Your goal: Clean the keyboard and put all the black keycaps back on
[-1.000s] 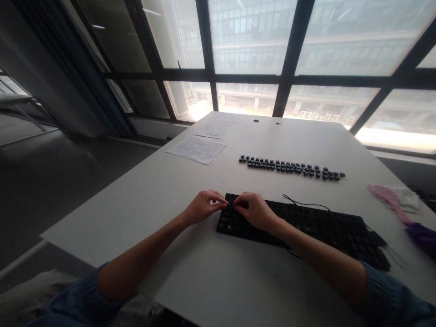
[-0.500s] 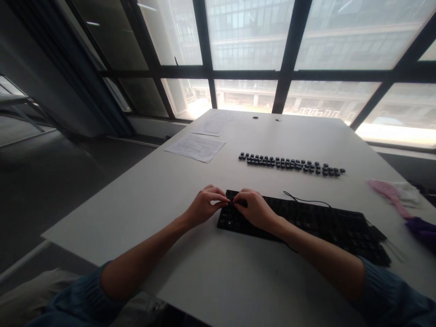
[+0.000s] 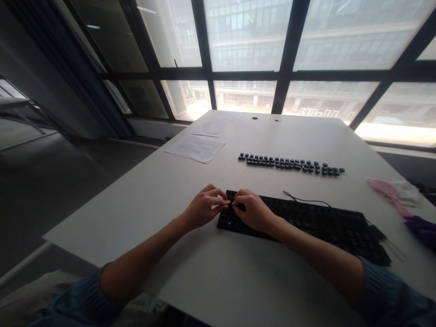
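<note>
A black keyboard (image 3: 316, 222) lies on the white table (image 3: 153, 200) in front of me. My left hand (image 3: 204, 208) and my right hand (image 3: 254, 210) meet over the keyboard's left end, fingers curled and pinched together there. What the fingertips hold is too small and dark to make out. A row of loose black keycaps (image 3: 291, 164) is lined up on the table beyond the keyboard.
Printed paper sheets (image 3: 195, 147) lie at the far left of the table. A thin black cable (image 3: 299, 199) loops behind the keyboard. Pink (image 3: 388, 193) and purple (image 3: 422, 227) items rest at the right edge. Large windows stand behind the table.
Both hands stay pinched over the keyboard's left end; the fingers shift only slightly. The view has tilted a little.
</note>
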`<act>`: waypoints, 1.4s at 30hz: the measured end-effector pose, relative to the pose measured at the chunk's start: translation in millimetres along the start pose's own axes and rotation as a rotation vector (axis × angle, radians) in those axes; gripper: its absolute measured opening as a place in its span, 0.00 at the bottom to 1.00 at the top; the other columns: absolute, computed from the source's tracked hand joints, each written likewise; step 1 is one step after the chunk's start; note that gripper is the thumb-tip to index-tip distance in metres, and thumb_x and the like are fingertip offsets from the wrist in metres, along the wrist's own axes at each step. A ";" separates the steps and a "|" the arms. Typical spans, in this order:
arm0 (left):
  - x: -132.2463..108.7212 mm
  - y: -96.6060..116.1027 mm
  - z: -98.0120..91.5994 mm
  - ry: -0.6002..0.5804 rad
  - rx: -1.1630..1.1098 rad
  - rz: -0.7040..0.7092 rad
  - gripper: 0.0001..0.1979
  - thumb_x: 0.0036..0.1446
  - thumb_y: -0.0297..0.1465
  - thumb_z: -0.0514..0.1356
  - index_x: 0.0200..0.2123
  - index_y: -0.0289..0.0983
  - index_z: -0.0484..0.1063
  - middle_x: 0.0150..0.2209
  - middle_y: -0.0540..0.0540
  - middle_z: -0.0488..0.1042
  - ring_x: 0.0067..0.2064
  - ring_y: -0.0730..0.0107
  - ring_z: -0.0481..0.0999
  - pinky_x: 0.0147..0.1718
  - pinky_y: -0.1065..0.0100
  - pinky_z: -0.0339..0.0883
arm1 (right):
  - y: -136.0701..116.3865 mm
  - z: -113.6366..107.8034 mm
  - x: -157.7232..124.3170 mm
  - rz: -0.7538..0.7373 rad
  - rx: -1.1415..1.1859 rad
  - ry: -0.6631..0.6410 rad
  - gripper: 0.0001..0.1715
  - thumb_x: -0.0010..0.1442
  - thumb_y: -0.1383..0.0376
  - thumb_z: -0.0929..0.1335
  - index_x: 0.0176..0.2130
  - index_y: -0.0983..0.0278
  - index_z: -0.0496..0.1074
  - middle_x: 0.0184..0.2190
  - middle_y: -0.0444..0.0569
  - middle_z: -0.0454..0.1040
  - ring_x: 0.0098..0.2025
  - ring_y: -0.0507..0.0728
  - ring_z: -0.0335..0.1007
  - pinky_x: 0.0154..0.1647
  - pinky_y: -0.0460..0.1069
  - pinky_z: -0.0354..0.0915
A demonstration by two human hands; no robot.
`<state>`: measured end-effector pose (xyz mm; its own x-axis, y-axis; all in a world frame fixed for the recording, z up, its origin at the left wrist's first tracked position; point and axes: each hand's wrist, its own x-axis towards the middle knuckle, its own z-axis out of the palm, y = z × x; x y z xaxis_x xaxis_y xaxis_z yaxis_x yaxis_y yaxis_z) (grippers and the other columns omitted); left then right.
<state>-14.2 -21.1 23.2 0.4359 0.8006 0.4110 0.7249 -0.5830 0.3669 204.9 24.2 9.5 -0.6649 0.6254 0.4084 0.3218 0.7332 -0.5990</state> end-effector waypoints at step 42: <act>-3.9 -12.2 15.3 0.170 -0.095 0.056 0.10 0.68 0.30 0.57 0.47 0.40 0.78 0.41 0.44 0.80 0.44 0.65 0.74 0.46 0.62 0.70 | -7.5 -8.7 -6.2 0.065 -0.137 0.005 0.09 0.66 0.69 0.65 0.40 0.62 0.76 0.38 0.48 0.79 0.41 0.56 0.72 0.45 0.49 0.64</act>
<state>-16.6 -14.9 4.4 0.3723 0.7365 0.5648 0.6449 -0.6429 0.4133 212.5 17.1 17.5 -0.6360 0.6742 0.3754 0.4532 0.7201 -0.5253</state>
